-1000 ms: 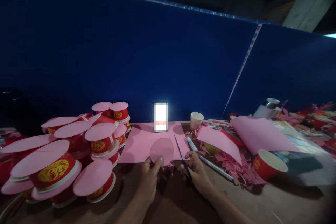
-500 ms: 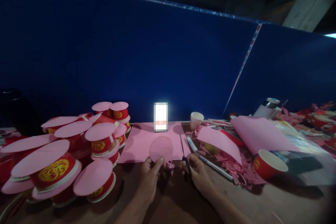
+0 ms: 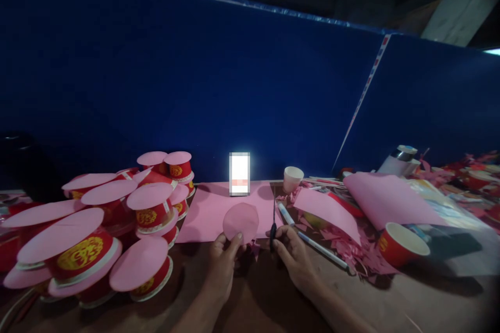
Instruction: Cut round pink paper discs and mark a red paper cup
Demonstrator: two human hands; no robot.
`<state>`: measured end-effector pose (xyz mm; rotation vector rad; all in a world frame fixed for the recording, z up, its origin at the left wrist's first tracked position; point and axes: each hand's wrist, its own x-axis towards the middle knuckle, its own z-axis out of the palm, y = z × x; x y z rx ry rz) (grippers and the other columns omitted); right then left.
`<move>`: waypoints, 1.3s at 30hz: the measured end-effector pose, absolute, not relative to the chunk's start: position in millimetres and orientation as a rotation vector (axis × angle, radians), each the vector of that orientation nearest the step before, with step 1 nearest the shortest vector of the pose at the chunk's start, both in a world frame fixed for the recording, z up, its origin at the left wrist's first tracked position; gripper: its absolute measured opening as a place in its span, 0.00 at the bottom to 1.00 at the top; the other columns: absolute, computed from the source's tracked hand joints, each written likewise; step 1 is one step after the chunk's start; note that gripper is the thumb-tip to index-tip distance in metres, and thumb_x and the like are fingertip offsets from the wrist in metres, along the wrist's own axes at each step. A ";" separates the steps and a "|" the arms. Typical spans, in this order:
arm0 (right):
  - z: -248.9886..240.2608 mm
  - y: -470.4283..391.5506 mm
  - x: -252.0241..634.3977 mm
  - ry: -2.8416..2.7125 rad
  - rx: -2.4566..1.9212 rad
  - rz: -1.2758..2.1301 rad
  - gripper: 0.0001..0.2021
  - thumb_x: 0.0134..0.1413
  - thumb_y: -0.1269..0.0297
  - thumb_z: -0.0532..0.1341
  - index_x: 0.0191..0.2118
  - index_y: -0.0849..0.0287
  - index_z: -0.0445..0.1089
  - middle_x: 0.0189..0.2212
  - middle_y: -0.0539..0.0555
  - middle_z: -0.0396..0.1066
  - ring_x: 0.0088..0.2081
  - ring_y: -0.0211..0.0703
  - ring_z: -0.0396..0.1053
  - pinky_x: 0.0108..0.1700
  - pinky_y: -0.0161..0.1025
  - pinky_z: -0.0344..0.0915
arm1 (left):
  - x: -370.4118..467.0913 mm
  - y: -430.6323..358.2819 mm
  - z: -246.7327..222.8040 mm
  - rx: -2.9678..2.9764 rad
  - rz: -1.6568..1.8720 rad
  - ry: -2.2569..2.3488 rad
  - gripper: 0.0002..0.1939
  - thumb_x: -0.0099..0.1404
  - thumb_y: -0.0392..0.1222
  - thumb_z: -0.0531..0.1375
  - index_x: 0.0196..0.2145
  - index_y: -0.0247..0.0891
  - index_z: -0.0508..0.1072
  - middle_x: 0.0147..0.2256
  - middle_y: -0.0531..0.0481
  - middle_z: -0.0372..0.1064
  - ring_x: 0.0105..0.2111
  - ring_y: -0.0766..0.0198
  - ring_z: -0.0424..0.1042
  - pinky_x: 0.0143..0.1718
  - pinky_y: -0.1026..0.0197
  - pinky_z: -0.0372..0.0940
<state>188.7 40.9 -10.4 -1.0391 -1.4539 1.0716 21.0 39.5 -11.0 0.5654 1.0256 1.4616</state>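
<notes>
Between the thumb and fingers of my left hand (image 3: 225,255) is a round pink paper disc (image 3: 241,222), held up in front of me. My right hand (image 3: 291,251) grips black-handled scissors (image 3: 273,229), whose blades point away from me and look closed. The scissors are to the right of the disc and do not touch it. Beneath and behind the disc a large pink sheet (image 3: 203,213) lies flat on the brown table (image 3: 250,307). A small pink scrap lies near the sheet's front edge, between my hands.
Several red cups with pink paper discs (image 3: 86,252) crowd the left. A bright, blurred-out rectangle (image 3: 239,174) stands behind the sheet. To the right are a white cup (image 3: 292,179), a marker (image 3: 322,251), pink scraps (image 3: 361,255) and a red cup (image 3: 402,244). A blue partition (image 3: 234,73) rises behind.
The scissors in my right hand have turned more upright, and their blade tips have shifted slightly right. The disc in my left hand has moved a little to the right.
</notes>
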 end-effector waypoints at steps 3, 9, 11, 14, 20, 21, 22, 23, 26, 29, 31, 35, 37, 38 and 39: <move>-8.0 40.1 187.9 -1.468 -1.021 1.037 0.05 0.54 0.63 0.56 0.33 0.56 0.57 0.27 0.48 0.62 0.25 0.35 0.62 0.28 0.32 0.61 | 21.3 39.7 -10.0 0.536 1.442 0.998 0.16 0.46 0.45 0.66 0.31 0.35 0.68 0.24 0.53 0.68 0.22 0.70 0.68 0.25 0.67 0.62; -4.1 40.3 187.0 -1.441 -0.977 1.073 0.20 0.54 0.64 0.56 0.51 0.56 0.52 0.35 0.54 0.68 0.36 0.43 0.68 0.40 0.40 0.65 | 21.4 39.7 -8.9 0.554 1.456 0.968 0.17 0.46 0.45 0.66 0.33 0.36 0.69 0.26 0.53 0.69 0.24 0.70 0.69 0.27 0.66 0.64; -5.9 41.3 188.0 -1.453 -1.000 1.062 0.23 0.53 0.64 0.57 0.54 0.56 0.52 0.43 0.57 0.67 0.43 0.45 0.67 0.46 0.42 0.63 | 21.5 39.7 -8.6 0.559 1.453 0.966 0.18 0.45 0.44 0.67 0.33 0.35 0.69 0.25 0.53 0.69 0.22 0.70 0.68 0.26 0.66 0.64; -11.9 43.8 190.3 -1.452 -1.020 1.012 0.22 0.51 0.65 0.58 0.54 0.57 0.57 0.51 0.58 0.61 0.51 0.47 0.61 0.53 0.44 0.58 | 21.8 39.6 -8.5 0.567 1.458 0.952 0.18 0.44 0.44 0.67 0.32 0.34 0.70 0.24 0.53 0.69 0.22 0.69 0.68 0.26 0.66 0.63; -17.8 45.5 191.2 -1.478 -1.020 1.042 0.21 0.52 0.66 0.57 0.53 0.58 0.59 0.49 0.58 0.65 0.48 0.47 0.64 0.49 0.43 0.62 | 22.2 39.2 -8.7 0.541 1.451 0.960 0.19 0.45 0.43 0.67 0.35 0.33 0.70 0.29 0.49 0.70 0.26 0.68 0.69 0.29 0.65 0.65; -17.6 45.4 190.8 -1.474 -1.016 1.057 0.21 0.52 0.66 0.57 0.53 0.58 0.59 0.49 0.58 0.65 0.49 0.47 0.64 0.49 0.42 0.62 | 22.2 39.0 -8.4 0.534 1.454 0.964 0.19 0.45 0.43 0.67 0.35 0.33 0.70 0.29 0.49 0.70 0.26 0.68 0.70 0.29 0.65 0.65; -17.4 45.3 190.4 -1.469 -1.013 1.074 0.21 0.52 0.66 0.57 0.53 0.58 0.59 0.48 0.58 0.65 0.49 0.47 0.64 0.48 0.42 0.63 | 22.2 38.9 -8.0 0.529 1.457 0.968 0.19 0.46 0.43 0.66 0.35 0.33 0.69 0.29 0.49 0.70 0.27 0.67 0.70 0.29 0.65 0.66; -17.2 45.2 189.9 -1.463 -1.015 1.088 0.20 0.52 0.66 0.58 0.52 0.58 0.59 0.48 0.58 0.65 0.48 0.48 0.64 0.46 0.42 0.64 | 22.1 38.7 -7.6 0.524 1.459 0.969 0.18 0.46 0.43 0.66 0.34 0.33 0.69 0.29 0.49 0.70 0.27 0.67 0.70 0.29 0.65 0.66; -16.6 44.6 188.7 -1.451 -1.028 1.111 0.20 0.51 0.66 0.59 0.51 0.58 0.61 0.43 0.57 0.69 0.43 0.47 0.67 0.43 0.41 0.65 | 22.2 38.6 -6.5 0.534 1.458 0.962 0.18 0.46 0.42 0.66 0.34 0.33 0.69 0.29 0.48 0.70 0.27 0.67 0.70 0.30 0.64 0.66; -15.7 43.6 187.7 -1.453 -1.043 1.110 0.19 0.50 0.66 0.59 0.50 0.59 0.63 0.38 0.55 0.70 0.39 0.45 0.69 0.42 0.39 0.65 | 22.3 39.2 -6.4 0.570 1.461 0.957 0.18 0.47 0.41 0.66 0.35 0.33 0.69 0.31 0.48 0.71 0.27 0.68 0.70 0.30 0.65 0.65; -14.8 43.1 187.0 -1.451 -1.055 1.103 0.19 0.49 0.65 0.60 0.49 0.59 0.64 0.35 0.54 0.70 0.38 0.44 0.69 0.40 0.39 0.65 | 22.2 39.5 -6.7 0.594 1.457 0.959 0.17 0.47 0.41 0.66 0.35 0.33 0.69 0.31 0.48 0.71 0.27 0.68 0.69 0.30 0.65 0.65; -13.1 42.8 185.8 -1.448 -1.071 1.109 0.19 0.46 0.65 0.62 0.47 0.60 0.65 0.30 0.52 0.70 0.34 0.42 0.68 0.36 0.36 0.65 | 21.4 38.6 -6.3 0.626 1.432 0.961 0.16 0.47 0.43 0.65 0.34 0.34 0.70 0.28 0.50 0.71 0.26 0.68 0.69 0.29 0.66 0.64; -12.8 42.9 185.5 -1.450 -1.078 1.116 0.19 0.46 0.65 0.62 0.47 0.60 0.65 0.29 0.52 0.70 0.32 0.41 0.67 0.35 0.35 0.64 | 20.8 37.9 -6.0 0.626 1.419 0.996 0.16 0.47 0.44 0.65 0.33 0.34 0.70 0.26 0.52 0.69 0.24 0.69 0.68 0.26 0.67 0.63; -12.8 43.0 185.4 -1.451 -1.082 1.118 0.19 0.46 0.65 0.62 0.47 0.60 0.66 0.28 0.51 0.70 0.31 0.40 0.67 0.34 0.35 0.64 | 20.6 37.6 -5.9 0.621 1.417 1.016 0.16 0.47 0.44 0.65 0.33 0.34 0.70 0.25 0.53 0.69 0.23 0.70 0.67 0.24 0.68 0.62; -12.8 43.0 185.4 -1.453 -1.086 1.119 0.19 0.46 0.65 0.62 0.47 0.60 0.66 0.28 0.51 0.69 0.31 0.40 0.67 0.34 0.34 0.64 | 20.4 37.4 -5.7 0.616 1.417 1.031 0.16 0.47 0.45 0.65 0.32 0.34 0.69 0.24 0.53 0.68 0.22 0.70 0.67 0.23 0.69 0.61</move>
